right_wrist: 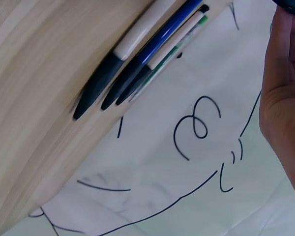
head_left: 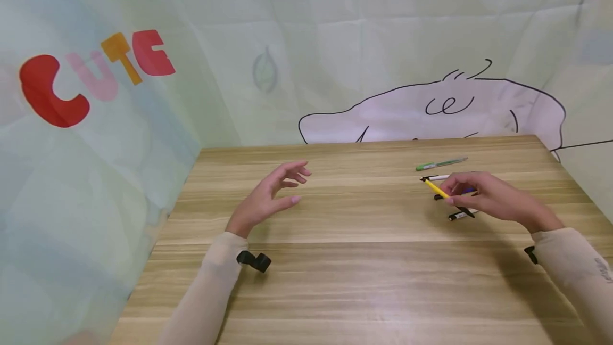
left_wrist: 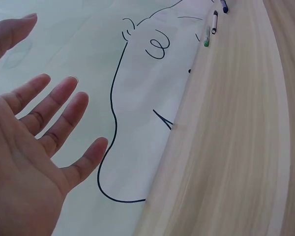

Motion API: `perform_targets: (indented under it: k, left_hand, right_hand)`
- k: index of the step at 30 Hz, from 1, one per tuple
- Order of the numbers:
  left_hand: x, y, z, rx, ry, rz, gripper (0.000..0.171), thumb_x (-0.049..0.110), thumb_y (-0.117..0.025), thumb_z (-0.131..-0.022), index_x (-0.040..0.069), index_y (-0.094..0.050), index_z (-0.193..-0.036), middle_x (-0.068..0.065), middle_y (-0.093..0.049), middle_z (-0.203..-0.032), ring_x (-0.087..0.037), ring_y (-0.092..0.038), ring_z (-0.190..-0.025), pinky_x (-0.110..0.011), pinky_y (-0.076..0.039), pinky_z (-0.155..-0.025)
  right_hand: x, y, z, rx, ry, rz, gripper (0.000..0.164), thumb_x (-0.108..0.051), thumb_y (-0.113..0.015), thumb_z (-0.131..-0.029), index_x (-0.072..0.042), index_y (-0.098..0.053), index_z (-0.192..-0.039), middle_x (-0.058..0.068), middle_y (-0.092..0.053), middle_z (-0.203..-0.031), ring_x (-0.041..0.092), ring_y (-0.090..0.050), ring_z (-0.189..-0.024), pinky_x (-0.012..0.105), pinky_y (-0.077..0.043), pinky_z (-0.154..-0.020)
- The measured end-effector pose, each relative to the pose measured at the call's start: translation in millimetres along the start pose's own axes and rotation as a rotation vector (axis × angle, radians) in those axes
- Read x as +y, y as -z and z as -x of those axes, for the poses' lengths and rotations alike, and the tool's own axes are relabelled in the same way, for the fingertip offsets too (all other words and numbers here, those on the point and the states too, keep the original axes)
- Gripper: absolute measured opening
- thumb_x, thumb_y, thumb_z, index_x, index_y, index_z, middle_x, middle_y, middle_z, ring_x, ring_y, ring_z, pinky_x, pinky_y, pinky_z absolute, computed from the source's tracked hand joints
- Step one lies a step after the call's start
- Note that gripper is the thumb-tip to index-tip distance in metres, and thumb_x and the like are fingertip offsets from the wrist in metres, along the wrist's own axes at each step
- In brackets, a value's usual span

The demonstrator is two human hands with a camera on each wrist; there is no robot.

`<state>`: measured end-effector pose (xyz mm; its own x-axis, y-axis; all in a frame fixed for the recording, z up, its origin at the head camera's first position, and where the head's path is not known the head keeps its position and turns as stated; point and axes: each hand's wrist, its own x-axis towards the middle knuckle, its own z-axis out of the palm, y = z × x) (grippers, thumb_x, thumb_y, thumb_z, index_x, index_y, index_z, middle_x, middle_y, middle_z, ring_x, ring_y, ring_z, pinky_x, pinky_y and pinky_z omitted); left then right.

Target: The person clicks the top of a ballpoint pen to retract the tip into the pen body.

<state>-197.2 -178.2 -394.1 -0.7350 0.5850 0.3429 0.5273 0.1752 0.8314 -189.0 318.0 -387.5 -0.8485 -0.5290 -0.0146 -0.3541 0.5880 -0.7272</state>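
Note:
Between thumb and fingers, my right hand [head_left: 493,198] pinches a yellow pen [head_left: 437,188] with a black end, tilted above the table on the right. Beneath and behind that hand lie several pens: a green clear one [head_left: 440,164] farthest back, a white one [head_left: 435,178], a blue one [right_wrist: 169,30] with a black grip, and a nearer white one [head_left: 460,215]. In the head view the hand partly covers them. My left hand [head_left: 265,196] hovers over the left half of the table, fingers spread and relaxed, holding nothing.
The wood-grain table [head_left: 335,281] reaches back to a hanging pale cloth [head_left: 325,57] printed with a line drawing. Another cloth side on the left carries coloured letters [head_left: 52,95]. Black straps with small devices [head_left: 256,261] sit on both wrists.

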Motion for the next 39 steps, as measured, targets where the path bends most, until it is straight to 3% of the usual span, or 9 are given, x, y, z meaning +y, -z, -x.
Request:
perform_targets:
  k: [5, 12, 21, 28, 39]
  left_hand:
    - [2.3, -5.1, -9.5, 0.000, -0.039, 0.027, 0.068, 0.004, -0.067, -0.093, 0.021, -0.041, -0.153, -0.020, -0.052, -0.142, -0.037, -0.053, -0.126, -0.059, -0.042, -0.107]
    - [4.4, -11.6, -19.2, 0.022, -0.066, 0.044, 0.067, 0.011, -0.070, -0.093, 0.021, -0.042, -0.153, -0.010, -0.055, -0.141, -0.040, -0.053, -0.124, -0.055, -0.044, -0.108]
    - [16.0, -24.1, -34.3, 0.065, -0.083, 0.095, 0.072, -0.010, -0.068, -0.087, 0.009, -0.042, -0.151, -0.020, -0.053, -0.140, -0.042, -0.052, -0.123, -0.062, -0.040, -0.108]
    - [43.3, -32.8, -43.7, 0.089, -0.111, 0.095, 0.068, -0.008, -0.069, -0.086, 0.000, -0.043, -0.148, -0.020, -0.055, -0.136, -0.035, -0.055, -0.120, -0.060, -0.043, -0.106]
    - [47.8, -43.3, -57.0, 0.120, -0.171, 0.082, 0.068, -0.006, -0.074, -0.085, 0.001, -0.046, -0.147, -0.015, -0.054, -0.139, -0.027, -0.051, -0.127, -0.059, -0.041, -0.109]
  right_hand:
    - [-16, -5, -7, 0.064, 0.002, -0.026, 0.014, -0.020, -0.074, -0.095, -0.015, -0.069, -0.107, 0.005, -0.069, -0.101, 0.017, -0.066, -0.089, 0.030, -0.055, -0.069]
    - [-37, -12, -15, 0.114, 0.063, -0.087, 0.010, -0.019, -0.073, -0.095, -0.017, -0.070, -0.105, 0.004, -0.069, -0.100, 0.018, -0.065, -0.090, 0.029, -0.055, -0.069]
    - [-54, -22, -25, 0.144, 0.014, -0.163, 0.016, -0.024, -0.073, -0.095, -0.017, -0.068, -0.108, 0.009, -0.071, -0.094, 0.021, -0.065, -0.090, 0.034, -0.059, -0.070]
    - [-64, -28, -37, 0.185, -0.002, -0.220, 0.019, -0.025, -0.076, -0.093, -0.016, -0.068, -0.108, 0.007, -0.072, -0.095, 0.022, -0.068, -0.090, 0.036, -0.060, -0.071]
    - [-77, -33, -51, 0.156, 0.024, -0.346, 0.027, -0.024, -0.074, -0.095, -0.009, -0.064, -0.115, 0.016, -0.069, -0.108, 0.027, -0.069, -0.097, 0.042, -0.062, -0.077]
